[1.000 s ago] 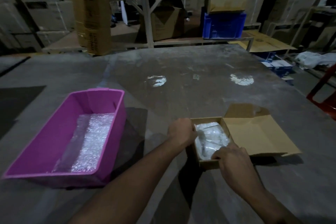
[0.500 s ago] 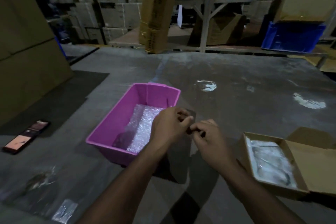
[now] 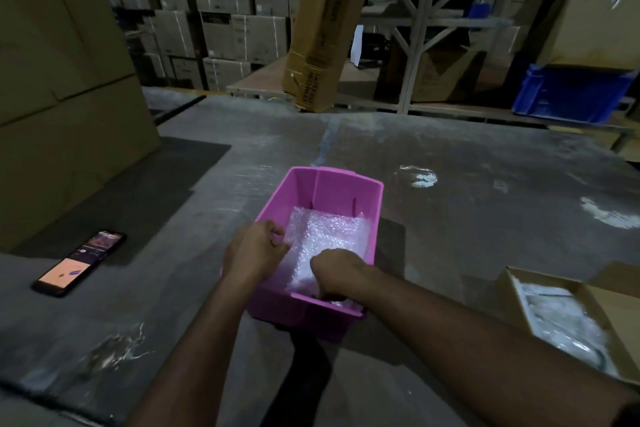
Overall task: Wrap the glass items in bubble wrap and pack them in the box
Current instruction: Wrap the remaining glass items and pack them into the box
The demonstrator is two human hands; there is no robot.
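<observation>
Over the near end of the pink bin (image 3: 346, 194) both hands are down among the bubble wrap (image 3: 329, 236). The left hand (image 3: 254, 253) sits at the bin's left wall with its fingers curled, pinching the left edge of the sheet. The right hand (image 3: 334, 276) reaches in from the right, knuckles up and fingers bent down into the wrap near the bin's front wall; whether it actually grips the sheet or only presses on it I cannot tell, since the fingertips are hidden. Half a second ago the two hands were held together in the air just in front of the bin, fingertips touching; now they have parted and dropped inside it. A second ago they were at the cardboard box (image 3: 588, 291).

That box now lies at the right edge of the view, well apart from the bin, open, with a wrapped bundle (image 3: 564, 326) inside; what the bundle holds is not visible through the wrap. The head view has swung left since then, so the bin sits mid-frame and the box is partly cut off.

Left of the bin, apart from it, a phone (image 3: 79, 262) lies flat on the grey table (image 3: 485, 236) with its screen lit. Behind the table stand a large carton (image 3: 62, 97) on the left, a tall leaning carton (image 3: 325, 28), shelving with stacked boxes, and a blue crate (image 3: 571, 94) at the right.
</observation>
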